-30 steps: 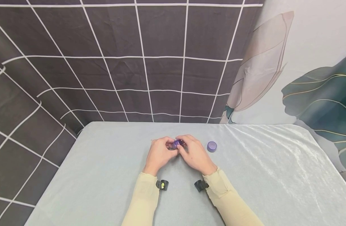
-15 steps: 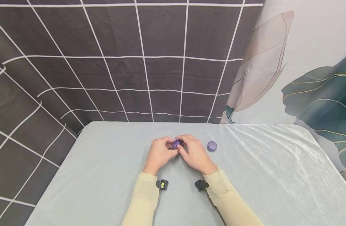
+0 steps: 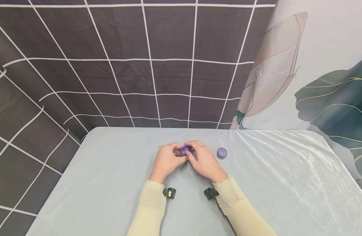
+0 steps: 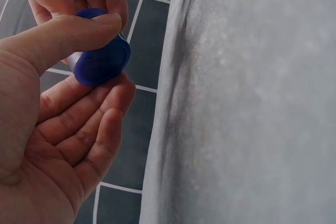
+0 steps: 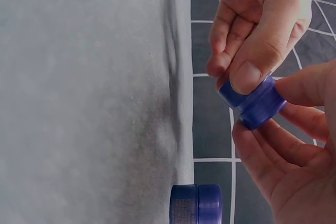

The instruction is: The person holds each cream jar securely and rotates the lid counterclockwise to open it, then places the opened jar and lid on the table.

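Purple and round, the small plastic jar (image 3: pixel 185 150) is held between both hands a little above the middle of the table, lying on its side. In the right wrist view the small purple jar (image 5: pixel 253 100) shows two parts, a body and a lid, with a thin groove between them. The left hand (image 3: pixel 166 160) grips one end of it: the thumb lies across the round face (image 4: pixel 102 61) and the curled fingers (image 4: pixel 100 124) support it from below. The right hand (image 3: pixel 203 160) pinches the other end, with the thumb on one side and the bent fingers (image 5: pixel 262 156) on the opposite side. Both hands are closed around the same jar and their fingertips almost touch each other.

Just to the right of the right hand, a second small purple round jar (image 3: pixel 222 153) stands upright on the table, apart from the hands. The table is covered with a pale grey shiny cloth (image 3: pixel 272 177). Both arms wear light beige sleeves (image 3: pixel 151 209), each with a small black device at the wrist (image 3: pixel 169 192). Behind the table hangs a dark cloth with a white grid (image 3: pixel 124 65), and on the right side a pale curtain with large leaves (image 3: pixel 331 98).
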Action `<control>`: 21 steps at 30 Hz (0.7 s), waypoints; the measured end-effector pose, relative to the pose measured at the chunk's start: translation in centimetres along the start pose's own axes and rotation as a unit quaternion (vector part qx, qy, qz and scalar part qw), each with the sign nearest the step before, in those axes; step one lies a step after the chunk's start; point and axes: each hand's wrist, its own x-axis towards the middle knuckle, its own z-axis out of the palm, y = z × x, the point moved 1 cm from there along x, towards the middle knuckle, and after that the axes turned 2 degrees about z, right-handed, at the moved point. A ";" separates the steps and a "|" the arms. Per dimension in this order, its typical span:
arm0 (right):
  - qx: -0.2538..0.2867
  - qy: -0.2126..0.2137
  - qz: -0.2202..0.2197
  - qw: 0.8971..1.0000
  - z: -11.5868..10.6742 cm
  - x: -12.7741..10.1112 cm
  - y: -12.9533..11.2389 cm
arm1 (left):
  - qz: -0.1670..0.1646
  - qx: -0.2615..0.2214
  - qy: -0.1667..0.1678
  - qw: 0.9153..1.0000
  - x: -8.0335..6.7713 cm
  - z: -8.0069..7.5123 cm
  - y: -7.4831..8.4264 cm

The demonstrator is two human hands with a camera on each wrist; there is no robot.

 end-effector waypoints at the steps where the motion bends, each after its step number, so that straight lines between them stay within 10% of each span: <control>1: 0.000 0.000 0.000 1.000 0.0 0.0 0.0 | 0.000 -0.001 0.000 1.000 0.0 0.0 0.0; 21: 0.000 0.013 0.008 1.000 0.0 0.1 0.1 | -0.009 -0.023 -0.001 1.000 0.1 0.1 -0.1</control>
